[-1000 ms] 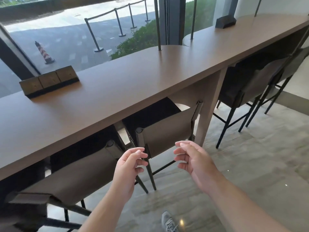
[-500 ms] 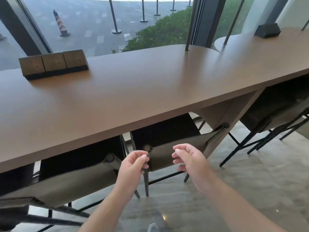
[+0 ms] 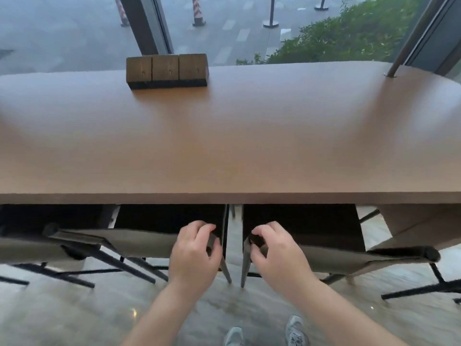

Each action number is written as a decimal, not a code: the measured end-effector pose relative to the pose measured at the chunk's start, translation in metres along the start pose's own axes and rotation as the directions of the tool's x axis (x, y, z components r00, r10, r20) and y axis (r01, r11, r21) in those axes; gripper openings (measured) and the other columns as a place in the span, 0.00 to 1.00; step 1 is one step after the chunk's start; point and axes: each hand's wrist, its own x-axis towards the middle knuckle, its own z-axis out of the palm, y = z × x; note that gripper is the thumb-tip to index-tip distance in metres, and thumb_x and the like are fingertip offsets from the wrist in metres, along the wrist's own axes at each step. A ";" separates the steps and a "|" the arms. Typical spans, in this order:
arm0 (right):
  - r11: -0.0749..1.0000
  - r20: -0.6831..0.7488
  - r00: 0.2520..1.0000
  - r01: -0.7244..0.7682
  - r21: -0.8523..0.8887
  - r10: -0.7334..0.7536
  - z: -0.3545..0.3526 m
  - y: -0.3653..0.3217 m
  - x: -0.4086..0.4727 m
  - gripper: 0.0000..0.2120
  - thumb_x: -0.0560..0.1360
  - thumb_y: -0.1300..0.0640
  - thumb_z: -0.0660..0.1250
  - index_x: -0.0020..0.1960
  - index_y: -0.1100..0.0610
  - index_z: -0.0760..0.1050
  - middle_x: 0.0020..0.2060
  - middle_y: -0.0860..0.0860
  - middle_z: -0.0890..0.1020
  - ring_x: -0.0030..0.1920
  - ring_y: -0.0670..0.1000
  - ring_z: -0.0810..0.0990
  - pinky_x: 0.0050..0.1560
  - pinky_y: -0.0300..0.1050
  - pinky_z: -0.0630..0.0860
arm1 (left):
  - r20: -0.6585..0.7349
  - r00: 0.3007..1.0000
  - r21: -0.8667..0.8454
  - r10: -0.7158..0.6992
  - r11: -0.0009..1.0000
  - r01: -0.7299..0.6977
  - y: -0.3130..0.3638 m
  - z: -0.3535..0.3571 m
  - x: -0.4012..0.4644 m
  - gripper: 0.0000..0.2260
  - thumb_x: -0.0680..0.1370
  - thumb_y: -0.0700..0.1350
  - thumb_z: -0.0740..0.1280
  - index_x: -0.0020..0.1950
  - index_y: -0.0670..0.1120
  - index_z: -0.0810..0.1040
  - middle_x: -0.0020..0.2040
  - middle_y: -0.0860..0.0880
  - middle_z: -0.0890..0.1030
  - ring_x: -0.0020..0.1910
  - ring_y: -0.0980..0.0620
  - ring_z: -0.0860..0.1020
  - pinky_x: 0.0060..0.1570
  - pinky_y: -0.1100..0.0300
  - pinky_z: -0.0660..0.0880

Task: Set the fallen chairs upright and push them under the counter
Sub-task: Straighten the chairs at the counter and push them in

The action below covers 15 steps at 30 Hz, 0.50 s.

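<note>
Both hands have closed in from mid-air: the left hand now grips the backrest corner of the left chair, the right hand that of the right chair. Both upright chairs sit directly beyond the curled fingers, seats under the counter, backrests running sideways along its edge.

I can read no words, numbers, labels or brand marks anywhere in front of me. The wooden block on the table shows only three small dark marks, too small to make out as writing. The striped cones outside the window carry bands, not letters.
</note>
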 end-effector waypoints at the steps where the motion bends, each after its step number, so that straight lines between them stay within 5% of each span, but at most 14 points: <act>1: 0.995 0.015 0.998 0.062 -0.081 -0.061 0.002 0.002 0.003 0.11 0.74 0.58 0.70 0.56 0.56 0.78 0.49 0.49 0.77 0.46 0.49 0.76 0.40 0.45 0.79 | -0.013 1.000 0.074 0.018 0.997 -0.017 -0.003 0.000 0.003 0.14 0.71 0.39 0.75 0.55 0.39 0.82 0.52 0.45 0.80 0.51 0.47 0.77 0.48 0.59 0.75; 7: 0.919 0.097 0.968 0.251 -0.304 -0.232 0.018 0.017 0.017 0.15 0.62 0.65 0.76 0.48 0.59 0.80 0.45 0.54 0.79 0.41 0.55 0.77 0.32 0.48 0.77 | 0.075 0.996 0.252 0.049 0.965 -0.067 -0.017 0.012 0.005 0.13 0.67 0.36 0.76 0.51 0.39 0.83 0.52 0.41 0.82 0.50 0.39 0.80 0.40 0.47 0.80; 15: 0.844 0.154 0.939 0.345 -0.412 -0.308 0.026 0.030 0.008 0.30 0.53 0.71 0.75 0.54 0.60 0.78 0.51 0.57 0.79 0.46 0.58 0.77 0.40 0.50 0.78 | 0.080 0.969 0.236 0.233 0.940 -0.246 -0.056 0.022 -0.003 0.15 0.72 0.36 0.64 0.58 0.41 0.81 0.57 0.43 0.81 0.58 0.43 0.74 0.49 0.49 0.78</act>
